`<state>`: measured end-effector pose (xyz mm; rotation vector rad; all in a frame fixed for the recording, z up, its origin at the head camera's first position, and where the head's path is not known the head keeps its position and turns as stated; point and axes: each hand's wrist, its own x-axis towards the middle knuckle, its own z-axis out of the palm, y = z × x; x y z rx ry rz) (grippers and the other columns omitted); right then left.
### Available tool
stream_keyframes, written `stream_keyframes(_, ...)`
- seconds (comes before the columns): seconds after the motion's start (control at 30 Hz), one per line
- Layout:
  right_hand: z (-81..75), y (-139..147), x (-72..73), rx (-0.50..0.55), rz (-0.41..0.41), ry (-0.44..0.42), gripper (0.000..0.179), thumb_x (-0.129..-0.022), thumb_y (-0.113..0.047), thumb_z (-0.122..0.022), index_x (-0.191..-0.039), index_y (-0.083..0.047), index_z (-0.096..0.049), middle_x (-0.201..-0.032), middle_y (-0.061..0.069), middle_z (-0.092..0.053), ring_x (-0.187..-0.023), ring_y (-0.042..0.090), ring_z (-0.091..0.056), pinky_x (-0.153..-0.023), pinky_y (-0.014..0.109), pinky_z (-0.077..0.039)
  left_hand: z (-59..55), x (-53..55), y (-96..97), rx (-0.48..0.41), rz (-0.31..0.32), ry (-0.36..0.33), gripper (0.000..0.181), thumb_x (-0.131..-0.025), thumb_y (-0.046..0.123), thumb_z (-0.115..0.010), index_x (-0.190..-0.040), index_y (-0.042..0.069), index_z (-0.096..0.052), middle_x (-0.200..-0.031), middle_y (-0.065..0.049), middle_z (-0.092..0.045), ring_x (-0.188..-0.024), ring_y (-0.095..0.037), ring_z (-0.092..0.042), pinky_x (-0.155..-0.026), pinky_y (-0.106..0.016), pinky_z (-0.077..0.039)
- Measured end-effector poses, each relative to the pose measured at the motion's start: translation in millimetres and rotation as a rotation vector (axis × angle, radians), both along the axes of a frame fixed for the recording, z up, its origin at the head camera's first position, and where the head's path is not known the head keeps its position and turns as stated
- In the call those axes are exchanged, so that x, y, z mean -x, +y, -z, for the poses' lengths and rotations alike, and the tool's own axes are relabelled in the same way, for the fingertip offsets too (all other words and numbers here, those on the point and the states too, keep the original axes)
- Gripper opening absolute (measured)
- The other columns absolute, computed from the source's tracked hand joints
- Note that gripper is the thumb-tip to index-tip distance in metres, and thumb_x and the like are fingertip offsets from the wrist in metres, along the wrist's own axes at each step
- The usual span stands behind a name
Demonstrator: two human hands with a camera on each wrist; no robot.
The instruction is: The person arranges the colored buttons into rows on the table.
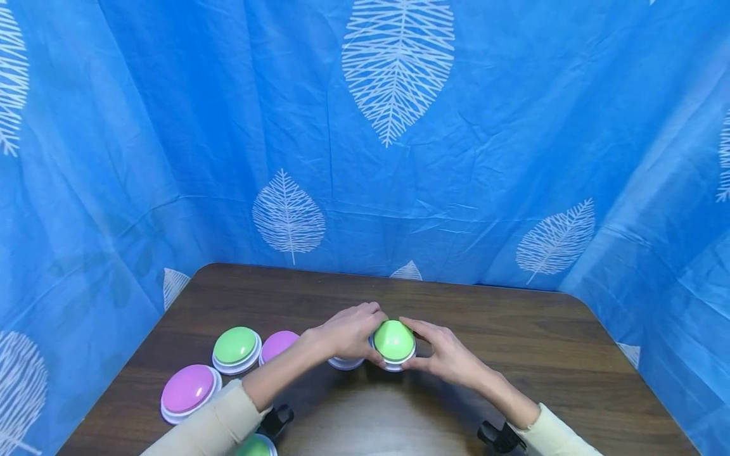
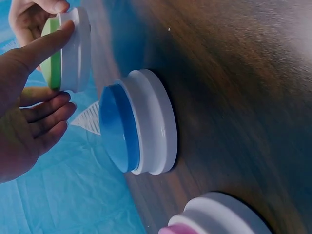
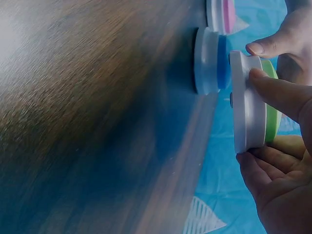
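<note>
A green push button with a white round base (image 1: 394, 342) is held between both hands, green dome up. In the right wrist view its base (image 3: 247, 102) is raised off the tabletop, its underside feet showing. My left hand (image 1: 355, 332) grips the left side, thumb on the white rim and fingers around the far side. From the right, my right hand (image 1: 447, 354) pinches the same button with thumb and fingertips. Close by the left hand stands a blue button (image 2: 117, 129) on the table; in the head view, that hand hides its dome.
On the left of the dark wood table (image 1: 513, 329) stand a pink button (image 1: 277, 345), a green button (image 1: 236, 346) and a larger-looking pink button (image 1: 187, 389). Another green button (image 1: 255, 446) shows partly under the left sleeve. A blue leaf-patterned curtain (image 1: 479, 126) surrounds the table's far sides.
</note>
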<state>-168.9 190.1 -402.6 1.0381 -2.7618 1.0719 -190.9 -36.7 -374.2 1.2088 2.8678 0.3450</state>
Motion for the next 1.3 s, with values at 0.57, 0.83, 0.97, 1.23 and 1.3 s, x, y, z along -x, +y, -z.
stream_keyframes(0.57, 20.8, 1, 16.0, -0.096, 0.045, -0.057, 0.072, -0.075, -0.031, -0.077, -0.134, -0.004, -0.047, -0.13, 0.008, -0.053, -0.118, 0.021, -0.05, -0.093, 0.04, -0.043, 18.7, 19.6, 13.1, 0.116, -0.026, -0.035, 0.066, -0.063, 0.052, -0.08, -0.111, 0.011, -0.061, -0.093, 0.005, -0.049, -0.086, -0.009, -0.048, -0.076, -0.027, -0.046)
stream_keyframes(0.83, 26.7, 0, 17.6, -0.1, 0.052, -0.077, 0.07, -0.075, -0.033, -0.077, -0.133, -0.008, -0.048, -0.129, 0.006, -0.054, -0.118, 0.02, -0.05, -0.095, 0.039, -0.042, 22.9, 20.2, 13.9, 0.159, -0.023, -0.016, 0.067, -0.063, 0.053, -0.079, -0.111, 0.011, -0.061, -0.092, 0.005, -0.049, -0.085, -0.009, -0.048, -0.076, -0.026, -0.045)
stream_keyframes(0.97, 28.5, -2, 17.3, -0.09, 0.04, -0.082, 0.07, -0.076, -0.035, -0.076, -0.134, -0.008, -0.048, -0.129, 0.006, -0.054, -0.117, 0.019, -0.05, -0.095, 0.04, -0.042, 22.2, 21.3, 13.3, 0.172, -0.025, -0.059, 0.066, -0.063, 0.053, -0.079, -0.11, 0.011, -0.062, -0.091, 0.005, -0.049, -0.083, -0.008, -0.048, -0.076, -0.026, -0.045)
stream_keyframes(1.23, 32.5, -2, 15.8, -0.09, 0.03, -0.083, 0.07, -0.077, -0.034, -0.075, -0.134, -0.006, -0.047, -0.127, 0.006, -0.054, -0.115, 0.018, -0.051, -0.093, 0.04, -0.043, 22.5, 21.1, 13.2, 0.181, -0.03, -0.111, 0.063, -0.064, 0.052, -0.08, -0.109, 0.012, -0.061, -0.09, 0.006, -0.049, -0.083, -0.008, -0.047, -0.075, -0.026, -0.045)
stream_keyframes(1.3, 33.3, -2, 15.5, -0.092, 0.033, -0.089, 0.071, -0.077, -0.035, -0.075, -0.134, -0.006, -0.047, -0.128, 0.007, -0.054, -0.116, 0.019, -0.05, -0.094, 0.041, -0.042, 23.3, 20.8, 13.6, 0.176, -0.033, -0.126, 0.062, -0.064, 0.051, -0.08, -0.109, 0.012, -0.061, -0.09, 0.006, -0.049, -0.083, -0.008, -0.047, -0.074, -0.026, -0.045)
